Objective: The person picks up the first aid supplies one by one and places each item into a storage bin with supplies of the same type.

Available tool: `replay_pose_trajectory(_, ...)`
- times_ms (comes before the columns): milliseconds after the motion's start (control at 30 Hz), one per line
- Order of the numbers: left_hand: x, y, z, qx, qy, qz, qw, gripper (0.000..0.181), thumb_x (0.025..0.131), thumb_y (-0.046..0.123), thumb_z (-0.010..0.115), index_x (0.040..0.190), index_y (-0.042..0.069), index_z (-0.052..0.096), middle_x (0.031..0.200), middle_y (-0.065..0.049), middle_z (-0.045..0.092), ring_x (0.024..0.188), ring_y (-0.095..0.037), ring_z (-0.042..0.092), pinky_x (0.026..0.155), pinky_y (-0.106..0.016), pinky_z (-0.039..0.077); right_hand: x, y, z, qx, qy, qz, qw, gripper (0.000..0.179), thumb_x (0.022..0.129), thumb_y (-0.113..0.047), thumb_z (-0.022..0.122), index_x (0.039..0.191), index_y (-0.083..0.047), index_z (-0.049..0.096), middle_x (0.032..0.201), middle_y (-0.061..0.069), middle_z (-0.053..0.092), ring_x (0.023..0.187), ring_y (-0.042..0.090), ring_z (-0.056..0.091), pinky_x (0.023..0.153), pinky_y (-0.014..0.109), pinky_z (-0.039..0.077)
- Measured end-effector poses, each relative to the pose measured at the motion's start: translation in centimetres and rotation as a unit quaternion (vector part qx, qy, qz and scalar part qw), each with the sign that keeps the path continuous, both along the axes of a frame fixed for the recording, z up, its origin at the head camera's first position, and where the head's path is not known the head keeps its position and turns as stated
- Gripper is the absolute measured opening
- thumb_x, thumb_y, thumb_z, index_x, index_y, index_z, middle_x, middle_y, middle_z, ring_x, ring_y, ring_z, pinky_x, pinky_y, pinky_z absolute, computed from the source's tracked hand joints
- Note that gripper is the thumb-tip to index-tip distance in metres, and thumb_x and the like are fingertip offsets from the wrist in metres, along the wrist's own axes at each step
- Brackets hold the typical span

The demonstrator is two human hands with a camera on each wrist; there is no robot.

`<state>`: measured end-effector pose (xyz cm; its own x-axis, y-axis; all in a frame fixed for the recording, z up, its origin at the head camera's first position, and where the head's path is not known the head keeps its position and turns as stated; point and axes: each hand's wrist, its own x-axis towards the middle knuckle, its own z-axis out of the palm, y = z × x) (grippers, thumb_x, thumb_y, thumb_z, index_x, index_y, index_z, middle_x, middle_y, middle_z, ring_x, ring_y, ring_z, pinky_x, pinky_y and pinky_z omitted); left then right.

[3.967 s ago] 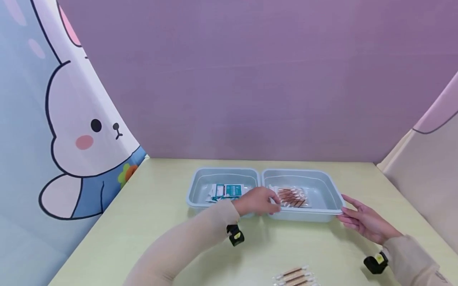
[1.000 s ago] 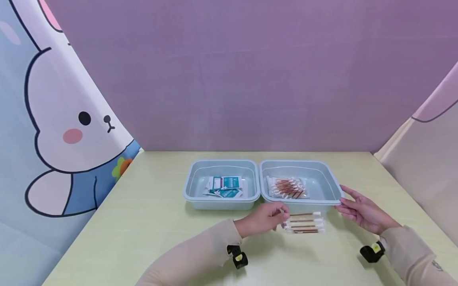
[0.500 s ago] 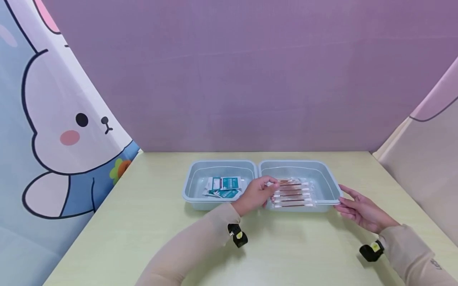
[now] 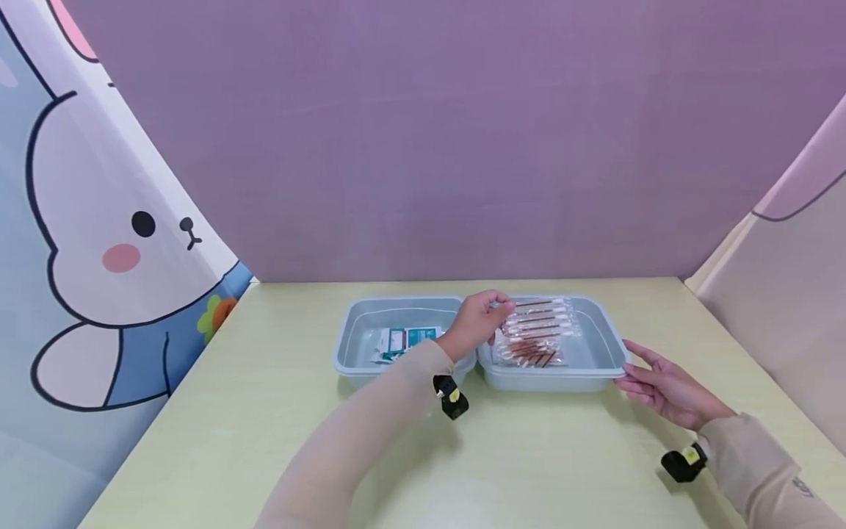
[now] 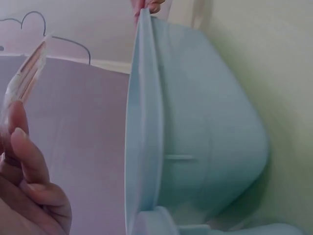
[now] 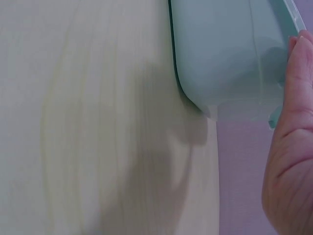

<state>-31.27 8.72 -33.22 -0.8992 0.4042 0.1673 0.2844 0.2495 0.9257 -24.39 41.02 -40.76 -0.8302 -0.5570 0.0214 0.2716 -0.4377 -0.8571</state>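
Observation:
A clear packet of cotton swabs [image 4: 543,316] with brown sticks and white tips is pinched between the thumb and fingers of my left hand [image 4: 479,323], over the right-hand pale blue plastic bin [image 4: 562,380]. Below it, more packed swabs [image 4: 529,354] lie in the left part of that bin. My right hand [image 4: 673,391] grips the bin's front right corner, thumb at the rim and fingers along the outside. In the left wrist view, the packet [image 5: 27,73] stands up from my fingertips, apart from the bin wall [image 5: 205,107].
A second pale blue bin [image 4: 357,345] sits against the first on its left, holding teal-and-white sachets [image 4: 399,339]; my left forearm partly covers it. Both bins are on a pale wooden table [image 4: 529,455]. A purple backdrop [image 4: 423,147] rises behind, and printed cloths flank the sides.
My left hand reached down for a swab packet on the table, lifted it, and carried it forward over the right bin. My right hand stays at the bin's corner.

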Motion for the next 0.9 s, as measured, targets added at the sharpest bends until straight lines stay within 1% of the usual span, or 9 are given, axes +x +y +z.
replay_pose_trajectory(100,-0.5,0.2,0.4,0.0,-0.005,0.014,0.9999,0.024,0.098,0.019,0.056,0.109,-0.001,0.064,0.065,0.002,0.054,0.04,-0.01,0.042,0.047,-0.023,0.041,-0.1,-0.1,0.1,-0.003,0.007,0.005,1.0,0.046,0.102,0.003,0.035,0.124,-0.03,0.06,0.106,0.014,0.069,0.096,0.02,0.068,0.084,0.029,0.051)
replay_pose_trajectory(200,-1.0,0.4,0.5,0.004,-0.021,0.026,0.9994,0.024,0.098,0.018,0.056,0.109,-0.003,0.063,0.067,0.001,0.054,0.041,-0.01,0.041,0.048,-0.021,0.041,-0.1,0.0,0.1,-0.004,0.007,0.006,0.9999,0.046,0.102,0.002,0.035,0.125,-0.03,0.06,0.107,0.015,0.069,0.096,0.02,0.068,0.084,0.029,0.051)
replay_pose_trajectory(367,-2.1,0.7,0.4,0.006,-0.05,0.046,0.9977,0.025,0.098,0.018,0.057,0.109,-0.003,0.064,0.072,0.0,0.054,0.041,-0.009,0.042,0.049,-0.021,0.042,0.0,-0.1,0.0,-0.005,0.005,0.003,1.0,0.046,0.102,0.003,0.035,0.125,-0.029,0.06,0.108,0.015,0.068,0.096,0.021,0.068,0.084,0.029,0.051)
replay_pose_trajectory(500,-2.5,0.9,0.4,-0.006,-0.062,0.062,0.9961,0.025,0.097,0.017,0.057,0.11,-0.004,0.065,0.076,-0.003,0.057,0.04,-0.009,0.043,0.051,-0.023,0.045,0.2,-0.2,0.0,-0.005,0.0,0.006,1.0,0.046,0.102,0.002,0.035,0.125,-0.029,0.061,0.107,0.015,0.069,0.096,0.02,0.068,0.084,0.028,0.051)
replay_pose_trajectory(567,-2.7,0.9,0.5,-0.016,-0.068,0.065,0.9954,0.024,0.098,0.016,0.057,0.109,-0.002,0.065,0.081,-0.004,0.059,0.041,-0.009,0.043,0.052,-0.026,0.047,0.4,-0.1,0.0,-0.005,0.0,0.006,1.0,0.047,0.102,0.002,0.035,0.125,-0.03,0.061,0.108,0.015,0.069,0.096,0.02,0.068,0.084,0.028,0.051)
replay_pose_trajectory(667,-2.9,1.1,0.5,-0.023,-0.088,0.06,0.994,0.022,0.098,0.015,0.057,0.109,-0.001,0.066,0.085,-0.006,0.063,0.043,-0.009,0.046,0.051,-0.027,0.047,0.6,0.3,0.1,-0.007,0.0,0.006,1.0,0.048,0.102,0.003,0.034,0.125,-0.03,0.06,0.109,0.015,0.068,0.096,0.02,0.068,0.084,0.029,0.05)
replay_pose_trajectory(800,-2.8,1.4,0.3,-0.035,-0.123,0.055,0.9903,0.021,0.098,0.014,0.056,0.109,0.0,0.066,0.081,-0.006,0.065,0.047,-0.008,0.051,0.051,-0.023,0.042,0.7,0.8,0.3,-0.013,0.003,0.014,0.9998,0.049,0.102,0.004,0.032,0.126,-0.029,0.06,0.11,0.016,0.067,0.097,0.021,0.068,0.085,0.029,0.05)
replay_pose_trajectory(833,-2.8,1.4,0.2,-0.044,-0.132,0.056,0.9888,0.022,0.098,0.015,0.056,0.109,0.0,0.067,0.08,-0.006,0.064,0.048,-0.008,0.052,0.052,-0.023,0.042,0.7,0.8,0.3,-0.013,0.005,0.017,0.9998,0.049,0.102,0.004,0.032,0.127,-0.029,0.06,0.111,0.016,0.067,0.097,0.021,0.068,0.085,0.028,0.05)
replay_pose_trajectory(900,-2.6,1.4,0.0,-0.06,-0.154,0.055,0.9848,0.022,0.097,0.012,0.056,0.112,-0.001,0.066,0.082,-0.006,0.066,0.051,-0.009,0.054,0.058,-0.024,0.048,0.7,0.8,0.2,-0.011,0.009,0.021,0.9997,0.05,0.102,0.004,0.031,0.127,-0.029,0.059,0.11,0.016,0.067,0.098,0.021,0.068,0.085,0.028,0.05)
